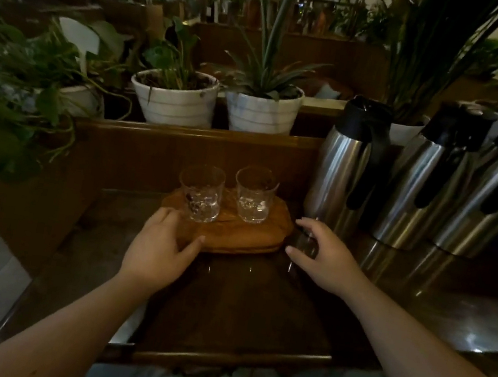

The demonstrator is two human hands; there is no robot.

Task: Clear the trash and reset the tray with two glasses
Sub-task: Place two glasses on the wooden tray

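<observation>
- The wooden tray (233, 235) lies flat on the dark countertop (243, 298), with its near-left edge under my left fingers (164, 217) and its right end just beside my right fingertips (303, 226).
- Two clear glasses stand upright on it, side by side. The left glass (200, 192) is just past my left fingers, the right glass (255, 194) between my two hands.
- My left hand (159, 249) rests spread on the tray's corner, thumb along the near edge, pressing rather than gripping.
- My right hand (324, 259) curls over something dark and glassy beside the tray; I cannot tell whether it is gripped.
- I judge the tray stiff and fairly light but smooth, so it could slide on the glossy top. I would take it at both short ends, thumbs on top, and keep it level.
- The glasses are fragile and slick; any tilt could tip them.
- Steel flasks (345, 171) stand well beyond my right fingers, potted plants (174, 98) further back.
</observation>
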